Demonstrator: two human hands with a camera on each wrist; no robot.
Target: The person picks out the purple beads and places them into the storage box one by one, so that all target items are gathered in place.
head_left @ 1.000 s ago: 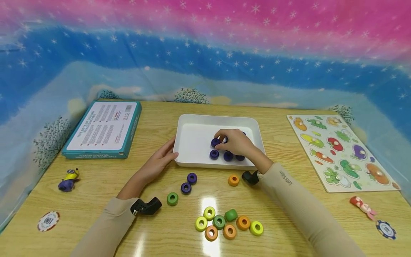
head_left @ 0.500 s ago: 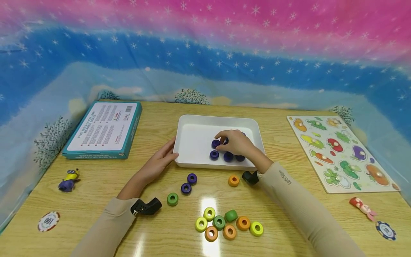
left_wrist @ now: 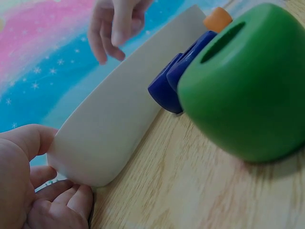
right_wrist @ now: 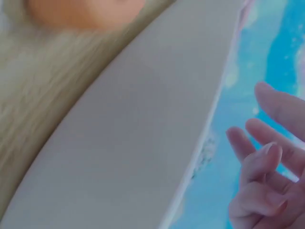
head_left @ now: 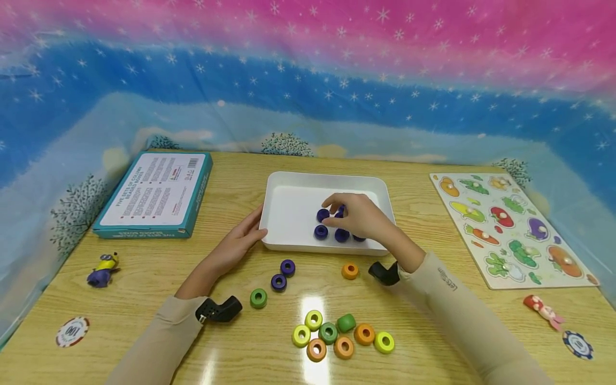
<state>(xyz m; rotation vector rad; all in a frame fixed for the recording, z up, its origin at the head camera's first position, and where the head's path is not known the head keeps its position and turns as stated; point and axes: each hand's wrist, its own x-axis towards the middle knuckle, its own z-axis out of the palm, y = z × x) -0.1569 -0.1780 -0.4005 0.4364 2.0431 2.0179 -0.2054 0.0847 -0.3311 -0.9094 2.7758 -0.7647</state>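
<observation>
My left hand [head_left: 236, 240] holds the near left corner of a white tray [head_left: 291, 208], the thumb at its rim and the other fingers at the outer wall. Over the right part of the tray hovers my right hand [head_left: 353, 214], fingers loosely bent and apart with nothing between them, as the right wrist view also shows. Under and beside it lie several purple beads, among them one near its fingertips [head_left: 329, 206], a purple bead [head_left: 321, 231] by the near wall and another purple bead [head_left: 342, 235]. Some beads are partly hidden by this hand.
Before the tray lie two purple beads [head_left: 279, 282], a green bead [head_left: 258, 298] and an orange bead [head_left: 350, 270]. A mixed group of beads [head_left: 329, 332] sits nearer. A teal box [head_left: 154, 192], a vegetable puzzle board [head_left: 512, 230], small figures and poker chips stand around.
The thumb and fingers of my right hand have come away from a purple bead, which stays in the tray. That wrist and forearm have shifted right. My left hand keeps its place.
</observation>
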